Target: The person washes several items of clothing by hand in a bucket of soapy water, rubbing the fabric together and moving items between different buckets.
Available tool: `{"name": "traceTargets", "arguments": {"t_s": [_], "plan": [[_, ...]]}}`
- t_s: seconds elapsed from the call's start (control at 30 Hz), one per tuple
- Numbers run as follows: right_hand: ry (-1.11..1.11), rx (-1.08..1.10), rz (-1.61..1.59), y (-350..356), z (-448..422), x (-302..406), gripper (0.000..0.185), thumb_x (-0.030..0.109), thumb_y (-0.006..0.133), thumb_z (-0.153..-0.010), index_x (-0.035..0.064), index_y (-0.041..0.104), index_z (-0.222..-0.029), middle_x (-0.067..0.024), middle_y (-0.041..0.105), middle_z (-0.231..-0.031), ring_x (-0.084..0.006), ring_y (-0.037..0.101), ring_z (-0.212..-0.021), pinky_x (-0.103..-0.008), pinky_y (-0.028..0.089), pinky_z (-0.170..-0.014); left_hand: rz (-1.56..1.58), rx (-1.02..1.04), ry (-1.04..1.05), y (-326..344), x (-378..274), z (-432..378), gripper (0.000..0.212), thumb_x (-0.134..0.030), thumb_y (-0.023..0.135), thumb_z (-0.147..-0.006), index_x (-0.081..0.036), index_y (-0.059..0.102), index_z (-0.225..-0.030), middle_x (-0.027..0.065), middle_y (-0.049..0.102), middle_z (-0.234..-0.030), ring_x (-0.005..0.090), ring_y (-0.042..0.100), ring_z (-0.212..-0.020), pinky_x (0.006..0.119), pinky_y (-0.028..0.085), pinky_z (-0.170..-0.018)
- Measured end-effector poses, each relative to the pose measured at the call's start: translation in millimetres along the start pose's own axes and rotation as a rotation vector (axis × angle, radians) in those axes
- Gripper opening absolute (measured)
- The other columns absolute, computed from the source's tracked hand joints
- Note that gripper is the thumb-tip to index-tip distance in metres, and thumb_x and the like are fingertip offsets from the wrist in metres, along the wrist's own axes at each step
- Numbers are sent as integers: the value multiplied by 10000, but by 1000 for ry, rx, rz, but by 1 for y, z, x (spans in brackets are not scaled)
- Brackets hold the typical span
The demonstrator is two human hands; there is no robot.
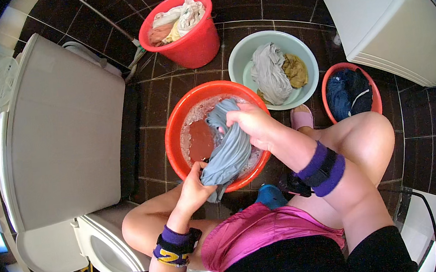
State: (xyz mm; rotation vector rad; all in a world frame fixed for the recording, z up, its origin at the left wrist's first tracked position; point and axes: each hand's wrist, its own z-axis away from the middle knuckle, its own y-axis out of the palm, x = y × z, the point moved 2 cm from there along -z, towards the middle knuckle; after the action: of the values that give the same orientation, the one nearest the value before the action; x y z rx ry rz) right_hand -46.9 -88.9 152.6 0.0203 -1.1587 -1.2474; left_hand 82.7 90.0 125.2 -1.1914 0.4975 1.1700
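A wet blue-grey garment [228,151] is stretched between my two hands over a red plastic basin [173,141] of sudsy water. My left hand [196,188] grips its lower end at the basin's near left rim. The upper end is in my right hand [249,122], above the foam. Some of the cloth hangs over the near rim. Behind the basin to the right, a pale green basin [234,59] holds a light grey cloth [270,73] and an olive-brown cloth [295,70].
A red bucket [196,53] of white and pink clothes stands at the back. At right is a pink-red basin [376,98] with dark clothes [348,93]. A toilet [112,249] and a large white appliance [67,125] stand left, a white cabinet-like unit [395,31] upper right.
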Motion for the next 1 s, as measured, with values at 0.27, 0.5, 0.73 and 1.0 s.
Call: {"name": "traceTargets", "arguments": {"t_s": [0.27, 0.5, 0.73, 1.0], "plan": [[-339, 389, 413, 64, 62, 73, 219, -6, 470, -745, -17, 595, -924, -27, 617, -833, -79, 552, -760, -244, 457, -700, 152, -98, 162, -10, -49, -21, 378, -62, 729, -722, -10, 578, -1065, 67, 654, -974, 105, 588, -911, 270, 465, -820], [-456, 391, 592, 61, 58, 87, 224, 59, 589, -775, -29, 613, -980, -44, 653, -874, -74, 572, -793, -260, 469, -723, 86, -214, 174, -14, -40, -40, 343, -126, 735, -741, 32, 601, -1014, 98, 663, -946, 130, 612, -898, 276, 482, -779], [-403, 136, 1351, 10, -32, 7, 263, 184, 612, -723, 15, 606, -924, -213, 641, -911, -358, 622, -899, -491, 479, -817, -598, -162, 124, -10, 61, -93, 605, -98, 708, -649, -3, 469, -1197, 232, 478, -1174, 412, 472, -1113, 448, 411, -952], [404, -46, 1784, -33, -121, -97, 546, 168, 498, -896, 267, 323, -1404, -93, 333, -1433, -354, 352, -1291, -716, 306, -917, -943, 292, -161, 41, 85, -138, 582, -229, 630, -784, -116, 420, -1315, 135, 364, -1400, 388, 319, -1296, 516, 301, -1049]]}}
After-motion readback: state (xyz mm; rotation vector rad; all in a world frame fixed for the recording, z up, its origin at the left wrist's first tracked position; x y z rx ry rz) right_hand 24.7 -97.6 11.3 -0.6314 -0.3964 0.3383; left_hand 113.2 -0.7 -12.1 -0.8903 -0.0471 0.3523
